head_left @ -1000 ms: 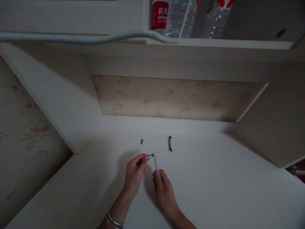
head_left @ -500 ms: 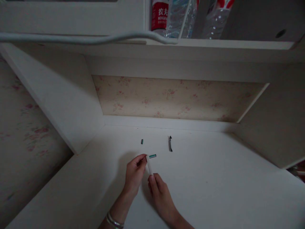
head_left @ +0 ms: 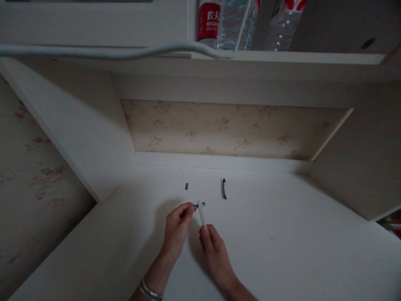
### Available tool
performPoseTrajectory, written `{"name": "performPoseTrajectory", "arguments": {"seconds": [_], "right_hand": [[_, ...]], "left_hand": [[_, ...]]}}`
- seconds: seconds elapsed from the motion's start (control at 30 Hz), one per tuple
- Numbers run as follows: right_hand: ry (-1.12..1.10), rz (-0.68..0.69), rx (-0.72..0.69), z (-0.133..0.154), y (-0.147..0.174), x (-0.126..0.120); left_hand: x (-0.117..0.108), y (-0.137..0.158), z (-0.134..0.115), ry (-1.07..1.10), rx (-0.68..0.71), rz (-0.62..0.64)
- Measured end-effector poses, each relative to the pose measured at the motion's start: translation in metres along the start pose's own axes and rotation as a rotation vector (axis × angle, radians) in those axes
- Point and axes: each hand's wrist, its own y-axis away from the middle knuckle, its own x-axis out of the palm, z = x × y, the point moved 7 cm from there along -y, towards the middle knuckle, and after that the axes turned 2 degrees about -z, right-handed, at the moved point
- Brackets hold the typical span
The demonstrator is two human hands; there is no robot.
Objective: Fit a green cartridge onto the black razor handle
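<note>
Pinched in the fingertips of my left hand (head_left: 179,225) is the near end of a razor blade cartridge (head_left: 203,204), dark with a green strip. My right hand (head_left: 215,253) is closed around the lower part of a slim white stick (head_left: 202,214). The stick's upper end crosses in front of the cartridge's middle and hides that part; whether they touch I cannot tell. Beyond my hands, another small dark-green razor cartridge (head_left: 187,186) lies on the white tabletop (head_left: 282,234). To its right lies a thin black razor handle (head_left: 224,189).
A white shelf (head_left: 282,57) overhangs the tabletop, with plastic bottles (head_left: 209,23) on it. A pale cable (head_left: 125,52) runs along its front. White side panels (head_left: 81,125) flank the tabletop, and floral wallpaper (head_left: 219,127) shows at the back.
My right hand has moved slightly right and away from me, carrying the white stick from the cartridge's left end to its middle. My left hand stays in place.
</note>
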Motion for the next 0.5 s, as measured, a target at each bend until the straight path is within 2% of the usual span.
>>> {"name": "performPoseTrajectory", "arguments": {"seconds": [0.07, 0.13, 0.33, 0.5], "right_hand": [[-0.002, -0.084, -0.006, 0.0, -0.002, -0.008], [-0.018, -0.11, 0.003, -0.001, -0.002, -0.01], [-0.033, 0.052, 0.015, 0.003, 0.0, 0.005], [-0.104, -0.095, 0.026, -0.002, -0.004, -0.007]], "left_hand": [[0.001, 0.0, 0.0, 0.015, -0.009, 0.008], [0.001, 0.0, 0.001, 0.022, -0.025, 0.011], [-0.001, -0.001, 0.002, -0.011, -0.001, -0.002], [0.001, 0.0, 0.003, 0.007, -0.007, 0.015]]}}
